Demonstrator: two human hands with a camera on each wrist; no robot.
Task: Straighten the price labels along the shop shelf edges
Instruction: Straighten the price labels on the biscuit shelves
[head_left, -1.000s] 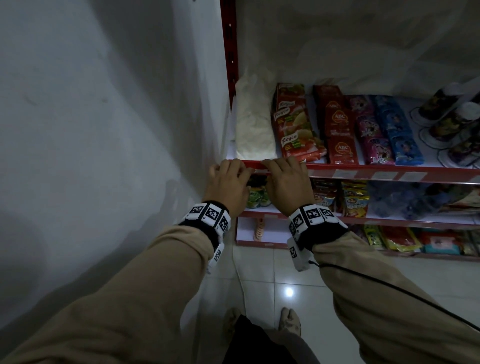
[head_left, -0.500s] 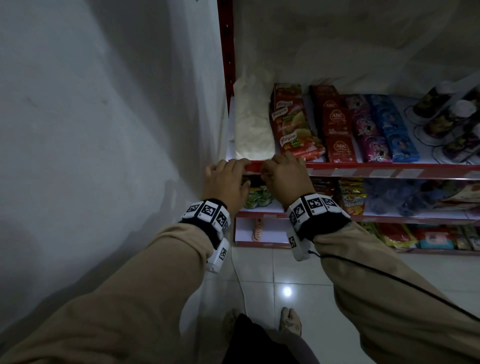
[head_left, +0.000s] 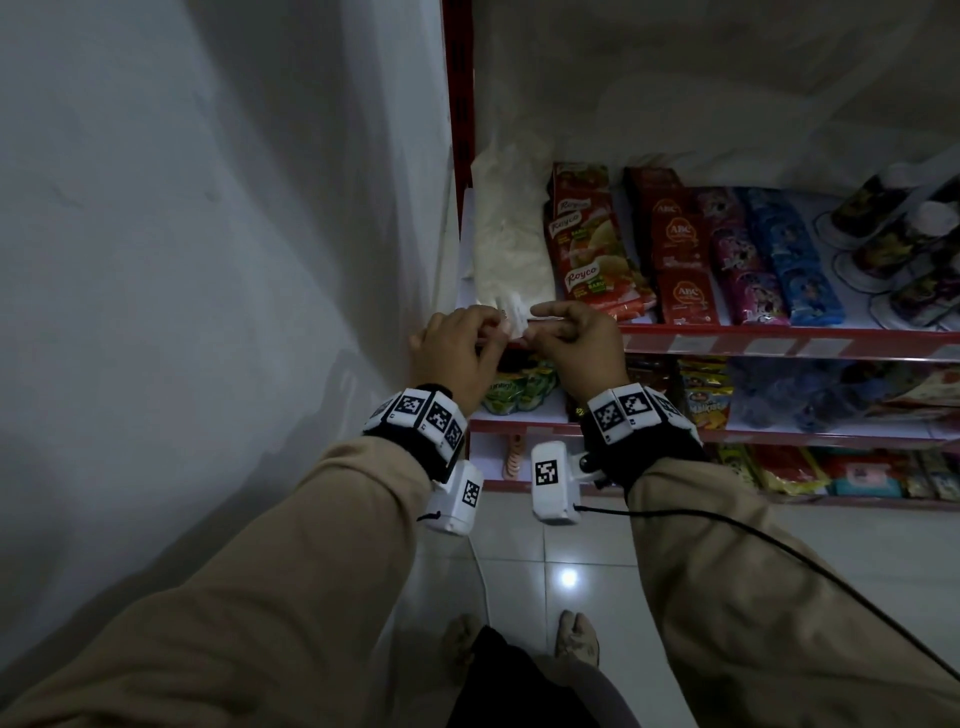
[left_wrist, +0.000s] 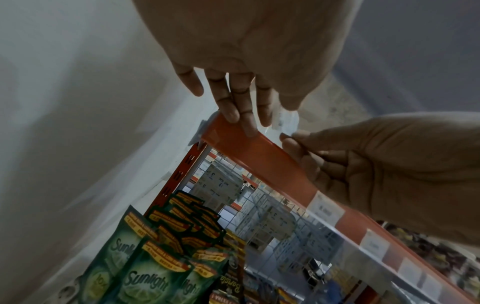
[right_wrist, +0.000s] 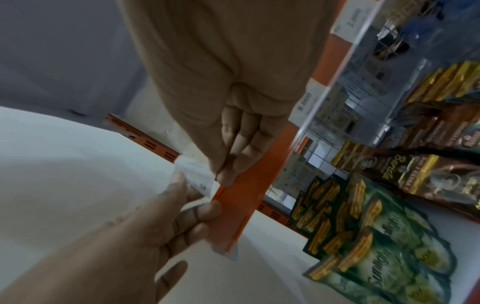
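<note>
A small white price label (head_left: 511, 312) stands above the left end of the red shelf rail (head_left: 779, 345). My left hand (head_left: 491, 332) pinches its left side, and my right hand (head_left: 535, 325) pinches its right side. In the left wrist view the label (left_wrist: 285, 121) sits between my left thumb and forefinger, while the other left fingers (left_wrist: 233, 115) rest on the rail (left_wrist: 259, 156). In the right wrist view the label (right_wrist: 196, 174) looks creased and lies just off the rail's end (right_wrist: 246, 205). Other labels (head_left: 685, 344) sit flat in the rail to the right.
A white wall (head_left: 208, 260) closes in tightly on the left beside the red upright (head_left: 460, 104). A white bag (head_left: 511, 244) and Royco sachets (head_left: 587, 244) lie just behind the hands. Sunlight pouches (left_wrist: 145, 273) hang on the shelf below. Tiled floor (head_left: 587, 545) lies underneath.
Both hands lay over the rail's left end before. They have since lifted slightly and turned inward, and the white label now shows pinched between them above the rail.
</note>
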